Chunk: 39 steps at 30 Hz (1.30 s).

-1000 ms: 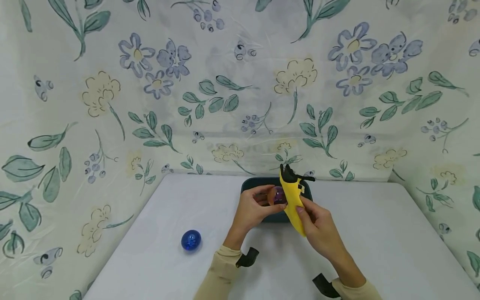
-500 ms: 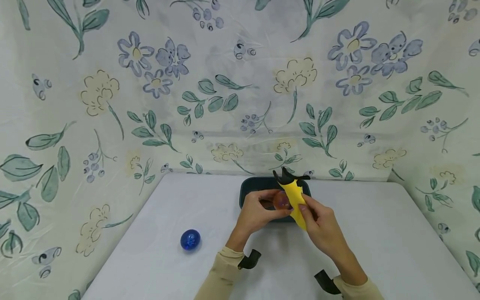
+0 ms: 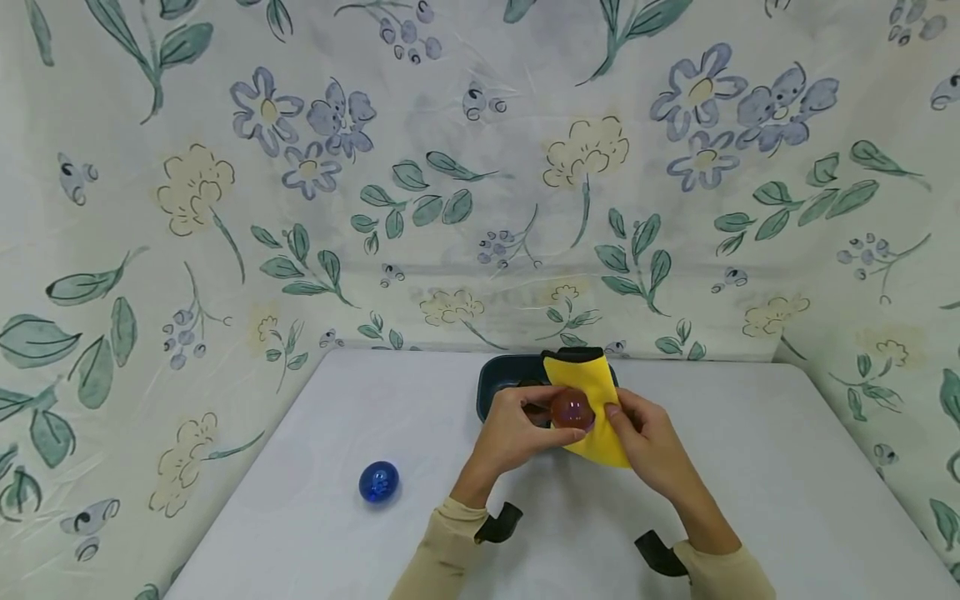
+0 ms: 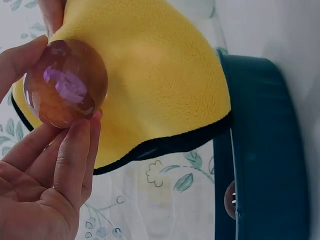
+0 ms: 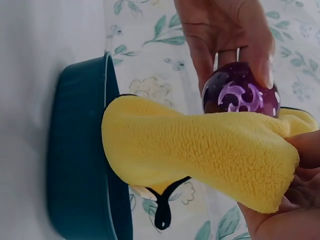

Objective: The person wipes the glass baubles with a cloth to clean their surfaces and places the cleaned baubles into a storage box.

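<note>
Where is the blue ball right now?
In the head view, the blue ball lies on the table, front left, apart from the left hand.

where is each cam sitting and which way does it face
Head: worn high, facing forward and down at the table; shows both forearms, left hand and right hand.
Left wrist: beside the left hand, facing its amber ball.
Right wrist: beside the right hand, facing the yellow cloth.
All share the ball, cloth and teal tray.

The left hand (image 3: 513, 433) pinches an amber ball (image 3: 572, 409) against the yellow cloth (image 3: 592, 417) gripped by the right hand (image 3: 651, 446), above a teal tray (image 3: 501, 379).
</note>
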Tool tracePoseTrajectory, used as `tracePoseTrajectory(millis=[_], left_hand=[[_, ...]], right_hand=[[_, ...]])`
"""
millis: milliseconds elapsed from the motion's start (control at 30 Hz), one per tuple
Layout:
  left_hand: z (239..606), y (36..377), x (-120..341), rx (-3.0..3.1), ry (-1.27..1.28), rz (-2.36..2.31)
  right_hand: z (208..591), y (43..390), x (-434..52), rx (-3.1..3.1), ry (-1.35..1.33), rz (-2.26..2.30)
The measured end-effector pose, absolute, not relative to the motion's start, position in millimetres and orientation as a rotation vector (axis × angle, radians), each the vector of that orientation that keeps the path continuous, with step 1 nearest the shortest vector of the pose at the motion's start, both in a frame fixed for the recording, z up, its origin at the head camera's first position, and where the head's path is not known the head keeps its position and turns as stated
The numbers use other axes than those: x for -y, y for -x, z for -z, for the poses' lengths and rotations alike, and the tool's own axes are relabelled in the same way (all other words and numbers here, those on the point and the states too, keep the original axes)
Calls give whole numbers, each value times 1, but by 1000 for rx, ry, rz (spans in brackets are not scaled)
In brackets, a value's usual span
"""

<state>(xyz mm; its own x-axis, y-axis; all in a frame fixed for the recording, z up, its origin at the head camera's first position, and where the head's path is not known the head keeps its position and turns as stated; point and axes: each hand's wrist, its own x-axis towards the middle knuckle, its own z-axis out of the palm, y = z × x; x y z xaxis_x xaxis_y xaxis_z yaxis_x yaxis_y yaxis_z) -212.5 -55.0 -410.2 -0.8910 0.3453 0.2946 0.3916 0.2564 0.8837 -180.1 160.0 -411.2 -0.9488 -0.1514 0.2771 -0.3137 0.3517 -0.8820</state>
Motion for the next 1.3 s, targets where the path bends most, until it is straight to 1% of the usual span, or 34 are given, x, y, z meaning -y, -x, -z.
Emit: tracePoseTrajectory(millis=[300,533,900,1300], left_hand=[[408,213,57,2377,745,1837],[408,215,60,2294,678,1865],[409,217,58,2213,521,1957],[410,221,63,2203,488,1984]], right_hand=[[417,185,-163,2436,-435,-1869],[420,183,-155,2432,-422,-1914],[418,177,-144,2441,-427,-1877],[409,164,-132,2397,-411,-1757]])
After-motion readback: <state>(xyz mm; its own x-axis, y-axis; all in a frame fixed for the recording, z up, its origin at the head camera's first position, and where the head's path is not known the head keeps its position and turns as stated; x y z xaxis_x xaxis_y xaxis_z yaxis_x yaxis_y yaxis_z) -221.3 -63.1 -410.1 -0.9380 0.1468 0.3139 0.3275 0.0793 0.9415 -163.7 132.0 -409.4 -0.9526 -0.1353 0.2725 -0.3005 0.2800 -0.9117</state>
